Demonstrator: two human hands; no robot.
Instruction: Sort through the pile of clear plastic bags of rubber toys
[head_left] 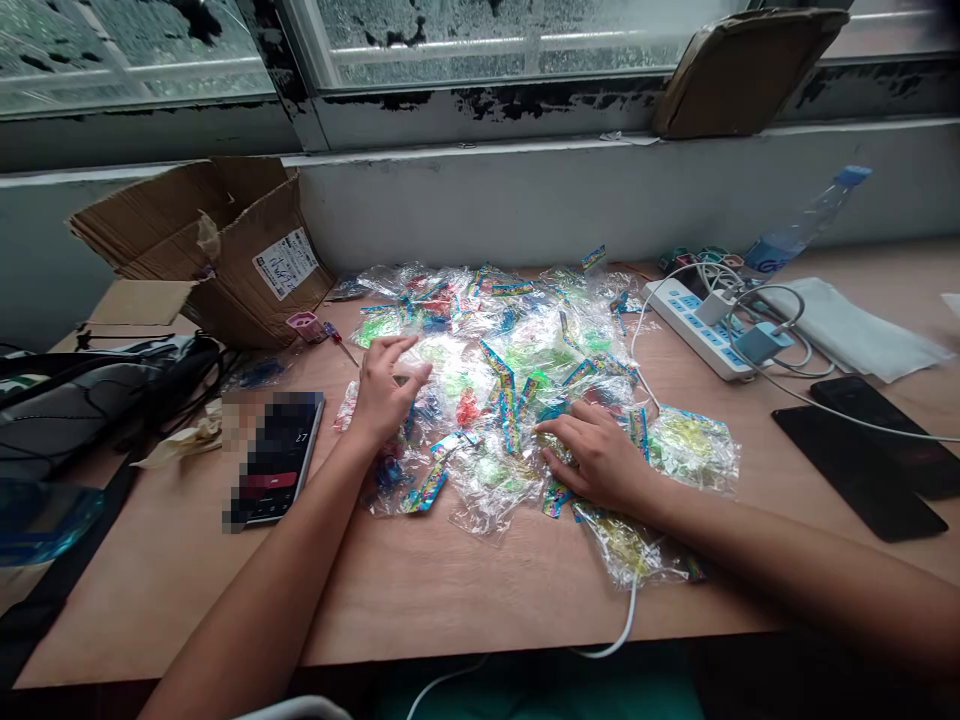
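The left hand (386,388) and right hand (592,458) rest on the heap of clear plastic packets (487,485) on the counter (450,600), their fingers (571,428) spread and released (nothing looks pinched).

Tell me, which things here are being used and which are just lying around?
In use: left hand, right hand, clear plastic packets.
Lying about: cardboard box, phone, power strip, water bottle.
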